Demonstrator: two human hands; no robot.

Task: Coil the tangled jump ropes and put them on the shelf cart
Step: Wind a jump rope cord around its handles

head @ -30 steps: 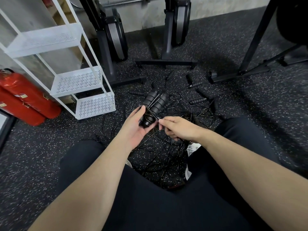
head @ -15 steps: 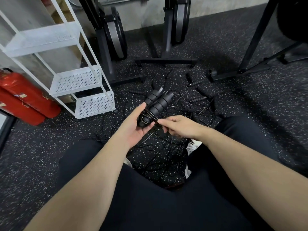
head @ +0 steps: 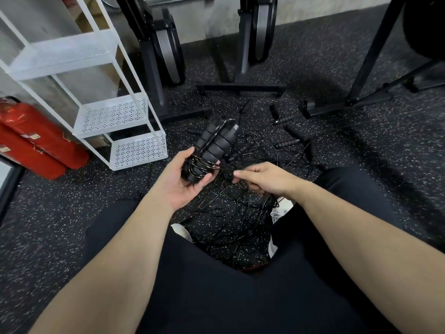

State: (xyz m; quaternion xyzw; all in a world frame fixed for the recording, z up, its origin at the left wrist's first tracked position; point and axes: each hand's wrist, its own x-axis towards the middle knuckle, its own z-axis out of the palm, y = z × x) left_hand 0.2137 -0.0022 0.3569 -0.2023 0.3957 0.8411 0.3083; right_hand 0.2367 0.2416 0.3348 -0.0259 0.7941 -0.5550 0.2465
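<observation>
My left hand (head: 179,180) grips the lower end of two black jump rope handles (head: 214,142) held side by side, with thin black cord wound around them. My right hand (head: 261,178) pinches that cord just right of the handles. Below my hands a tangle of black ropes (head: 240,213) lies on the speckled floor between my knees. More loose handles (head: 287,142) lie farther back. The white shelf cart (head: 137,150) stands at the left, its three perforated shelves bare.
Two red fire extinguishers (head: 41,141) lie left of the cart. Black exercise machine bases (head: 240,86) and a rack leg (head: 346,102) stand on the floor behind the ropes. My dark trouser legs fill the foreground.
My left hand has lifted the handles slightly and tilted them. My right hand has carried the cord around their lower end and drawn it out to the right.
</observation>
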